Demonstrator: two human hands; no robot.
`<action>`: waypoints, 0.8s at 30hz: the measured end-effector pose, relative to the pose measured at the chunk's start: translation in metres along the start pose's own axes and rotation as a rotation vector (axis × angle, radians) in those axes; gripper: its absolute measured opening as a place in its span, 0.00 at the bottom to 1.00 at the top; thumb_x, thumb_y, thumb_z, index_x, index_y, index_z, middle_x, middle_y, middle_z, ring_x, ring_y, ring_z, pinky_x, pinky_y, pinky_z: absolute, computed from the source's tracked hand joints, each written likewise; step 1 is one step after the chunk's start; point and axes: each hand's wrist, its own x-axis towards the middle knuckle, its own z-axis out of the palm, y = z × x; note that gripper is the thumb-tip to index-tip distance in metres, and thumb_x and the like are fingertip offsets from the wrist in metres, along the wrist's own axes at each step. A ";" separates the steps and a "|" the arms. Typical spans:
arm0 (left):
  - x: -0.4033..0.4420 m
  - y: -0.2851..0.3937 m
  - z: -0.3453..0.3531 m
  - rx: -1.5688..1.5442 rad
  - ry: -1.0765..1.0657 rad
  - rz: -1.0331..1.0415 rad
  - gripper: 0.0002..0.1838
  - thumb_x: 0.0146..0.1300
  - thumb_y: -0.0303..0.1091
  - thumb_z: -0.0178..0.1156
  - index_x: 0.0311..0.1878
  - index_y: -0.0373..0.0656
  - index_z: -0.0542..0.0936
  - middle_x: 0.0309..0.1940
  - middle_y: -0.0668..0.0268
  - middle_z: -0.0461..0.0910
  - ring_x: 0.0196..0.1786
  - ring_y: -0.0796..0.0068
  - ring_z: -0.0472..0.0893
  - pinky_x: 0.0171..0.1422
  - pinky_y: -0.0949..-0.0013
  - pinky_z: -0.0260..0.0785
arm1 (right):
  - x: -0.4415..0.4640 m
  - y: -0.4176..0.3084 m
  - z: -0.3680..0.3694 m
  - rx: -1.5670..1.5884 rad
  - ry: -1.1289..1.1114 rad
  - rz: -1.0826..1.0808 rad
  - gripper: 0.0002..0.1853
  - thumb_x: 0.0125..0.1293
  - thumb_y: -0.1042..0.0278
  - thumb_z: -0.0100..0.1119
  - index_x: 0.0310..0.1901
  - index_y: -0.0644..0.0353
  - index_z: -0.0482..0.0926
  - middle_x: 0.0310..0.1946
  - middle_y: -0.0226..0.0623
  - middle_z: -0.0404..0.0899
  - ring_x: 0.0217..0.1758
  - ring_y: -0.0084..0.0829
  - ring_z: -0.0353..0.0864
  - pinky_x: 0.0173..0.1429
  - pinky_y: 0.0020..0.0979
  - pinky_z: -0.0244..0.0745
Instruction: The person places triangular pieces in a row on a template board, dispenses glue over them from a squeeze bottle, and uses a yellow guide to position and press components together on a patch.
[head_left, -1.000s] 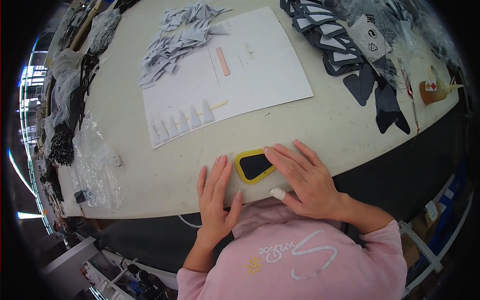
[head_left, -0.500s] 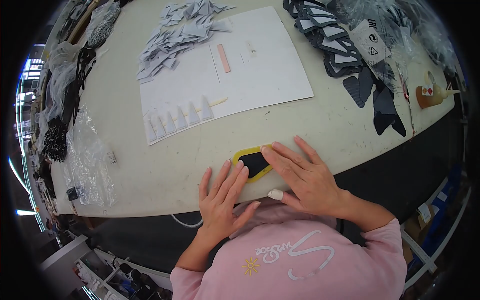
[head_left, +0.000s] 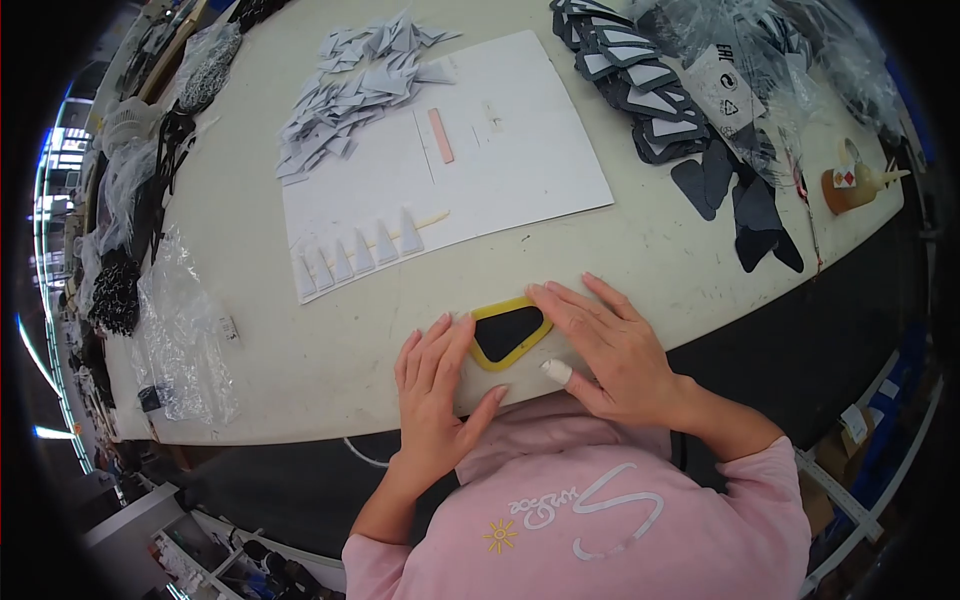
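Note:
A yellow frame [head_left: 493, 362] with rounded corners lies flat near the table's front edge. Within it shows a black, roughly kite-shaped piece [head_left: 509, 333]. My left hand [head_left: 432, 383] rests on the tabletop to the left, its fingers stretched out and the fingertips at the frame's left side. From the right, my right hand [head_left: 612, 352] reaches over with fingers extended, the index fingertip at the frame's upper right corner. A white wrap [head_left: 556, 371] covers the tip of my right thumb.
A white board [head_left: 530, 150] bears a heap of grey-white triangular pieces [head_left: 340, 115], a row of several folded ones [head_left: 387, 242] and a pink strip [head_left: 441, 136]. Dark pieces with white patches [head_left: 640, 85] are stacked at back right, near an amber bottle [head_left: 850, 190]. Clear plastic [head_left: 185, 340] lies left.
My left fingers have slid left off the black piece to the frame's side. The right fingers have also drawn off it, and more of the piece shows. The view has shifted slightly.

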 end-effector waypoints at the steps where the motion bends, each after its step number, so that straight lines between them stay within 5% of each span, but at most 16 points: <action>1: 0.006 0.003 -0.001 -0.011 0.023 -0.005 0.41 0.60 0.37 0.76 0.77 0.41 0.74 0.70 0.60 0.78 0.76 0.49 0.71 0.84 0.44 0.52 | 0.001 0.001 0.000 0.007 0.008 0.002 0.46 0.58 0.72 0.66 0.80 0.64 0.63 0.77 0.44 0.71 0.81 0.40 0.69 0.86 0.49 0.57; 8: 0.026 -0.014 -0.009 0.155 0.020 0.217 0.31 0.63 0.34 0.72 0.70 0.43 0.81 0.64 0.61 0.81 0.67 0.55 0.77 0.76 0.52 0.64 | 0.007 0.000 0.004 0.038 0.090 0.002 0.41 0.56 0.79 0.63 0.76 0.64 0.68 0.69 0.42 0.77 0.71 0.43 0.77 0.78 0.46 0.66; 15: 0.052 -0.021 -0.014 -0.202 0.082 0.001 0.19 0.65 0.34 0.72 0.59 0.44 0.87 0.49 0.65 0.87 0.56 0.61 0.79 0.68 0.59 0.64 | 0.040 0.013 0.009 0.042 0.182 -0.036 0.20 0.61 0.77 0.66 0.56 0.57 0.85 0.46 0.35 0.84 0.50 0.41 0.81 0.58 0.42 0.73; 24: 0.061 -0.021 -0.004 -0.335 0.140 -0.134 0.09 0.67 0.31 0.71 0.49 0.44 0.86 0.42 0.68 0.85 0.50 0.68 0.76 0.65 0.63 0.61 | 0.056 0.020 0.000 0.380 0.128 0.043 0.19 0.67 0.75 0.63 0.60 0.57 0.85 0.40 0.36 0.84 0.43 0.36 0.78 0.50 0.39 0.73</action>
